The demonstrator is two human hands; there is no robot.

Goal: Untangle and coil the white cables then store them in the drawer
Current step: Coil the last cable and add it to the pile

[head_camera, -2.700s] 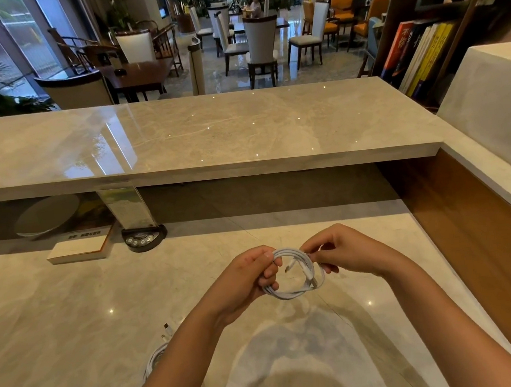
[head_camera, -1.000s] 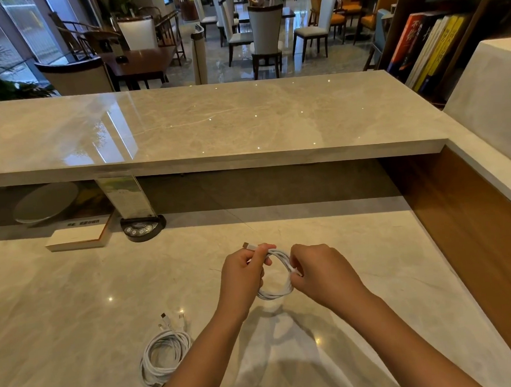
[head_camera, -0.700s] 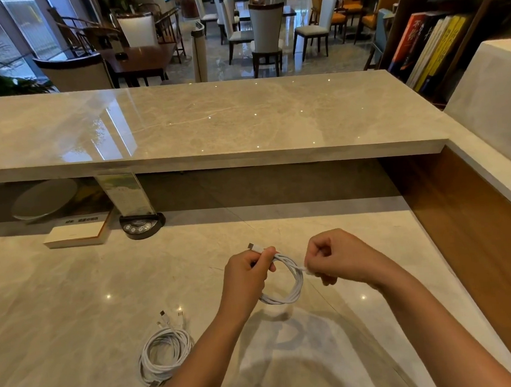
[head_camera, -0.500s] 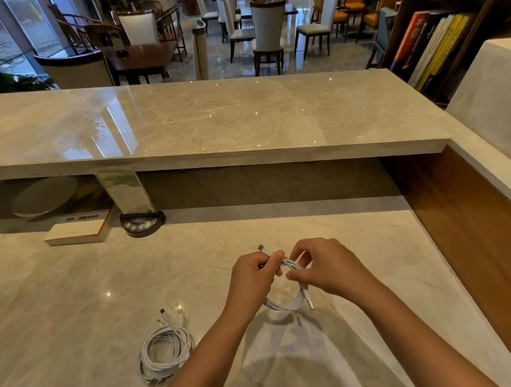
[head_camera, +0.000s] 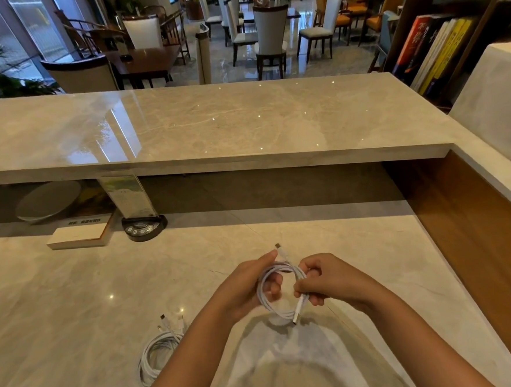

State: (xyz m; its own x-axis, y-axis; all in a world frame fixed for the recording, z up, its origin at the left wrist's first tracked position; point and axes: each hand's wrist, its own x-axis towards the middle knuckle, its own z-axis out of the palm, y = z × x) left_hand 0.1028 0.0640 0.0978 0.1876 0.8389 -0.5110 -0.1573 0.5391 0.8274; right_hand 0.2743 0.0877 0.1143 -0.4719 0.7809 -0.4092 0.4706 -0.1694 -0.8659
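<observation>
A white cable (head_camera: 269,301) wound into a small loop hangs between both my hands above the marble desk. My left hand (head_camera: 245,287) grips the loop's left side, with one plug end sticking up past its fingertips. My right hand (head_camera: 325,279) pinches the loop's right side and holds the other plug end, which points down. A second white cable (head_camera: 156,356), coiled, lies on the desk at the lower left, partly hidden by my left forearm. No drawer is in view.
A raised marble counter (head_camera: 216,163) runs across in front of the desk. Under it at the left stand a white box (head_camera: 79,236), a round black device (head_camera: 144,228) and a grey dish (head_camera: 47,201). A wooden side panel (head_camera: 478,238) closes the right.
The cable has gone from loose turns to a tighter loop as my hands kept working it. My right hand now holds the lower plug end against the loop.
</observation>
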